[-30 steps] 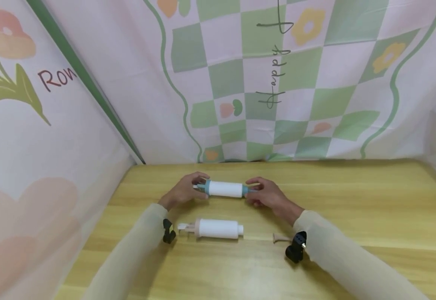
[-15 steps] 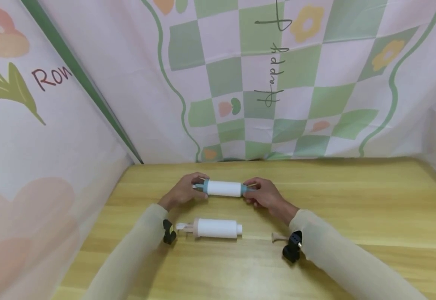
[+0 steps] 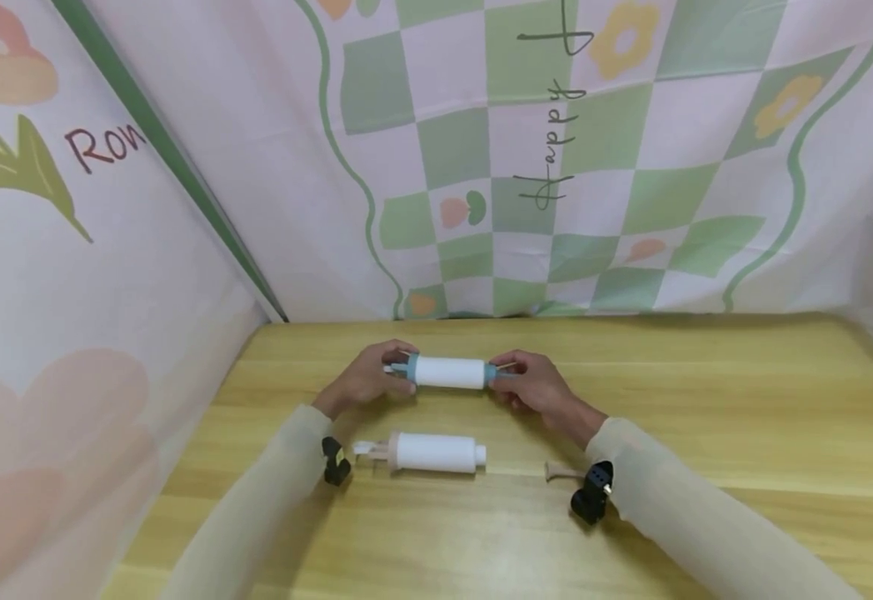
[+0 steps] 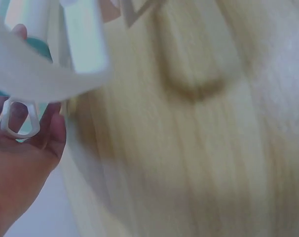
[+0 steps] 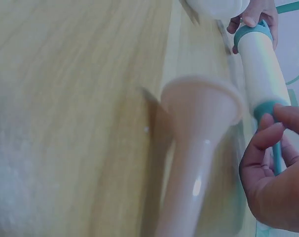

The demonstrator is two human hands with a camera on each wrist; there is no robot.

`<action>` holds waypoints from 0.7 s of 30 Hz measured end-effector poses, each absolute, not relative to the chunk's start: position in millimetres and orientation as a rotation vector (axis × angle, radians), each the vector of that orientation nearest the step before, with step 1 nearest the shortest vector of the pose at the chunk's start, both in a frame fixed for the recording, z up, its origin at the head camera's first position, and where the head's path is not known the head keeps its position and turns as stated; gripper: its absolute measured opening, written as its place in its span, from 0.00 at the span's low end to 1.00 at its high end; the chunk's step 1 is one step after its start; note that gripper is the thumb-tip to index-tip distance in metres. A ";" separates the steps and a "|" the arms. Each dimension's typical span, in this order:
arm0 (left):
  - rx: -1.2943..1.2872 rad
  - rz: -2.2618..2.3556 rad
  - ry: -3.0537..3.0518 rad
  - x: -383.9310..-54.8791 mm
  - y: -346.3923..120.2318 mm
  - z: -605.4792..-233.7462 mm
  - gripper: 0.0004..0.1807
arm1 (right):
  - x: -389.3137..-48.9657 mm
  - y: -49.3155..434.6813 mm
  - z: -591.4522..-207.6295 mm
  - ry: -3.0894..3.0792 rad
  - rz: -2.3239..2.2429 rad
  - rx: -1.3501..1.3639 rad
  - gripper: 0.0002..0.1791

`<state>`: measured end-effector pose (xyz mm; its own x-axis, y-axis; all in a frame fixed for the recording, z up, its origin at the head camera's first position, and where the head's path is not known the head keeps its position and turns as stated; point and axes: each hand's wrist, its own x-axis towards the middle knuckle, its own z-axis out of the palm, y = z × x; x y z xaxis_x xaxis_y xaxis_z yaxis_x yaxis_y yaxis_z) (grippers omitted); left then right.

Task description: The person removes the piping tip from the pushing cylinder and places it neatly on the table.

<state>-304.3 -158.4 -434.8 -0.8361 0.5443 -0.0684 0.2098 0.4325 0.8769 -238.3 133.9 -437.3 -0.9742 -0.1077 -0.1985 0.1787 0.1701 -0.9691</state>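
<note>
A sausage stuffer (image 3: 450, 372), a white syringe-like barrel with teal ends, lies level between my two hands near the back of the table. My left hand (image 3: 367, 377) curls round its teal collar and handle end; a white plunger ring (image 4: 22, 118) shows by the palm in the left wrist view. At the other end, thumb and fingers of my right hand (image 3: 541, 387) pinch the teal nozzle (image 5: 266, 108), partly hiding it. Closer to me rests a second stuffer (image 3: 436, 452) with a pink collar and a bare white neck. Its matching-coloured pink funnel nozzle (image 5: 194, 128) lies apart, beside my right wrist.
The wooden table (image 3: 706, 400) ends at a hanging cloth (image 3: 451, 275) with green checks at the back. Another printed cloth (image 3: 182, 275) borders the left side. Black wrist cameras (image 3: 592, 493) sit low over the table near the pink pieces.
My right hand's fingers have closed in slightly on the teal nozzle. Both hands keep their places on the stuffer; the view shifts a little.
</note>
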 end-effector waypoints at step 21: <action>0.731 1.411 2.399 -286.2 -154.0 -414.8 0.32 | -219.0 155.3 -419.3 2.257 -1.911 -0.117 0.24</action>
